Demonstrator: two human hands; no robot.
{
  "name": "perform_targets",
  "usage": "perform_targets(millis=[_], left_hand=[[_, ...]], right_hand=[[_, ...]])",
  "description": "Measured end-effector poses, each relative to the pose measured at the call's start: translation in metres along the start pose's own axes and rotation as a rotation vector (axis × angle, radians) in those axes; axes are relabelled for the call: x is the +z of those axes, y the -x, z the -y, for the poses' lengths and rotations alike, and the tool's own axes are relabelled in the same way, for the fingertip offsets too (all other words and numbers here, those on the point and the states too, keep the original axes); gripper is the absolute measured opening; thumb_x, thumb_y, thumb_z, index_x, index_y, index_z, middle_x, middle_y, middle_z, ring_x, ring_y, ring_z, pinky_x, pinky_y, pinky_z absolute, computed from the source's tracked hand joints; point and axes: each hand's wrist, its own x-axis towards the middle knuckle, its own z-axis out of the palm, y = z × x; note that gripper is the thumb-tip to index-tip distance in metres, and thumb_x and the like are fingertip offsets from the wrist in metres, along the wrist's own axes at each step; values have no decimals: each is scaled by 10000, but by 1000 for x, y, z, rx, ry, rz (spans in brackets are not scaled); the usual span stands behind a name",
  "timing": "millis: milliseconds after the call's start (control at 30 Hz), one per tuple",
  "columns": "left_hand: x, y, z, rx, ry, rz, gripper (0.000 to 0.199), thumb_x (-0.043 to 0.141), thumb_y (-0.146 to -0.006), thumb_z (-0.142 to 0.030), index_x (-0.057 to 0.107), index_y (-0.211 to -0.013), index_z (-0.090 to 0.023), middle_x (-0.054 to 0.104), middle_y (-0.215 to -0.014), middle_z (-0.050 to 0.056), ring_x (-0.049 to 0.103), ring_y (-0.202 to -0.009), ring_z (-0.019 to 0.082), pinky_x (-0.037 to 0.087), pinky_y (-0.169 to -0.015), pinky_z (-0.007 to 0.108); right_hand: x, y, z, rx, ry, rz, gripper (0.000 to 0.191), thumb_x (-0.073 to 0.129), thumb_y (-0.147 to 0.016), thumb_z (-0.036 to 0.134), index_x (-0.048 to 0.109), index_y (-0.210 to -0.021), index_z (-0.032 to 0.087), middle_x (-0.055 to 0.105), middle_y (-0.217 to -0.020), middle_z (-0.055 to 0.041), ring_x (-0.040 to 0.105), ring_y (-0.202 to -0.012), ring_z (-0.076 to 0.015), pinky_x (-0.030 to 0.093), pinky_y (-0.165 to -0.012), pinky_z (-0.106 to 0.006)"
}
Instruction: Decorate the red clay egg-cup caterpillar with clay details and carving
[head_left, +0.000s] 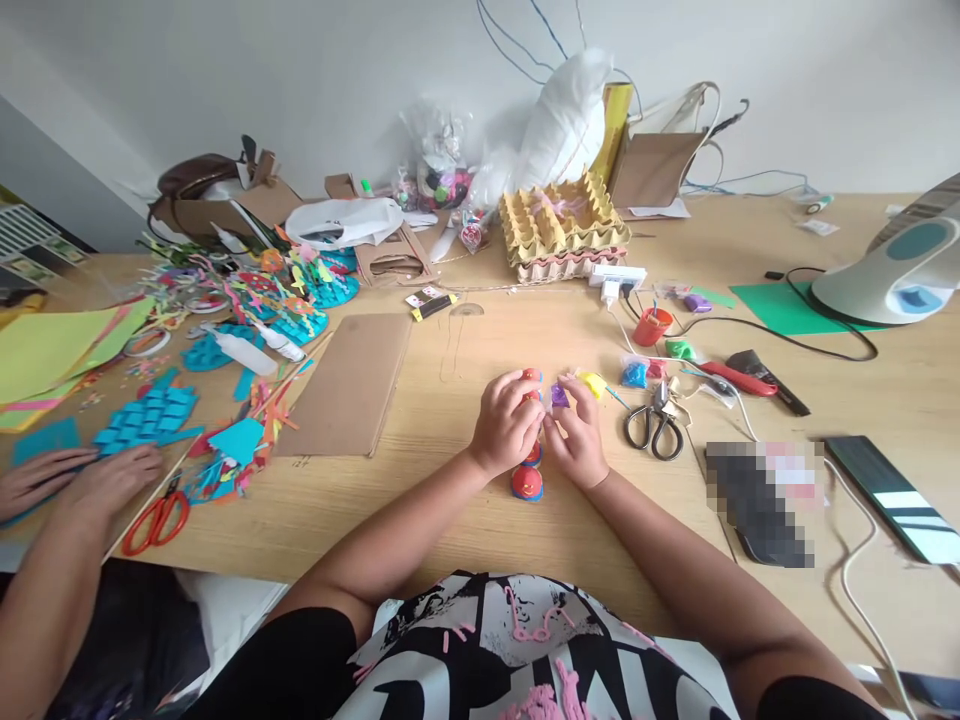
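Over the middle of the table, my left hand (508, 424) and my right hand (577, 432) meet at the fingertips. Both hands are closed in a pinch, and whatever lies between the fingers is too small to make out. Below and partly behind my left hand runs a row of small red and blue clay figures; the nearest red figure (527, 483) shows fully. Purple clay (559, 396) lies just behind my fingers, with yellow clay (592, 384) to its right.
Black-handled scissors (654, 425), blue clay (634, 374) and a red cup (652, 325) are on the right. Cardboard (345, 385) lies left. Egg trays (562, 225) stand behind. At far left, another person's hands touch woven blue paper (146, 412) near red scissors (156, 520).
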Motion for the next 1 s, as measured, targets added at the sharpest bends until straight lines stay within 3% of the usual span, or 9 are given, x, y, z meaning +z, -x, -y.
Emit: perform_targets(millis=[233,367,467,567,700,767,833,900,1000], left_hand=[[-5,-3,0,-22,-106,-49,102,588,-1023,-220,637,-934,-210,726,-1225,106,587,-1338,315,514,-1133,489],[-11,-2,-1,-95,-107,-78,91,587,-1016,-205,627,-935,-210,700,-1207,120,566,-1354,328,505,-1139,505],[-13,-1,-3,-99,14,-36,80,571,-1039,-220,628,-984,-212,696,-1228,123,559,-1378,320,503,-1171,525],[-13,0,-5,-167,240,-13,173,473,-1096,-236,605,-985,-218,719,-1255,118,641,-1270,264,546,-1122,494],[-16,2,-3,-247,526,69,210,445,-1133,-277,638,-1069,-221,755,-1207,116,709,-1169,221,586,-1038,409],[-19,4,0,-302,596,99,212,457,-1137,-287,655,-1113,-217,750,-1210,119,707,-1192,218,583,-1047,392],[-21,5,3,-342,652,110,227,466,-1140,-311,644,-1030,-222,754,-1176,102,706,-1184,212,579,-1040,379],[-22,6,7,-403,678,121,266,469,-1142,-346,636,-975,-224,752,-1100,81,712,-1092,198,585,-985,360],[-20,7,11,-466,668,126,314,475,-1139,-390,635,-929,-219,740,-1025,73,709,-1010,196,587,-942,360]], right_hand=[[-2,-23,10,-78,121,50,106,667,-969,141,653,-929,237,717,-1426,-142,659,-1364,-350,596,-1077,-600],[-3,-21,23,-27,156,1,170,642,-956,100,606,-860,235,747,-1374,-141,705,-1280,-325,610,-1027,-565],[-6,-15,25,23,138,-35,164,627,-971,121,598,-861,240,752,-1347,-138,721,-1256,-321,603,-1020,-569],[-10,-11,19,-23,47,8,33,622,-1022,226,635,-1035,253,720,-1440,-149,675,-1381,-349,558,-1111,-623],[-14,-11,9,-10,26,124,627,667,-1019,578,519,-1526,240,664,-1531,-208,576,-1502,-435,453,-1213,-724],[-14,-12,6,27,47,195,740,679,-1002,632,476,-1600,246,735,-1383,-187,679,-1346,-421,451,-1211,-718],[-12,-11,6,67,38,266,719,679,-1008,623,503,-1590,239,766,-1172,-142,749,-1095,-356,552,-1110,-630],[-10,-11,7,101,21,315,692,681,-1013,608,535,-1561,213,737,-1043,-114,730,-931,-304,624,-935,-513],[-10,-11,10,128,28,344,617,709,-1009,573,592,-1485,197,701,-996,-100,689,-843,-268,613,-785,-427]])
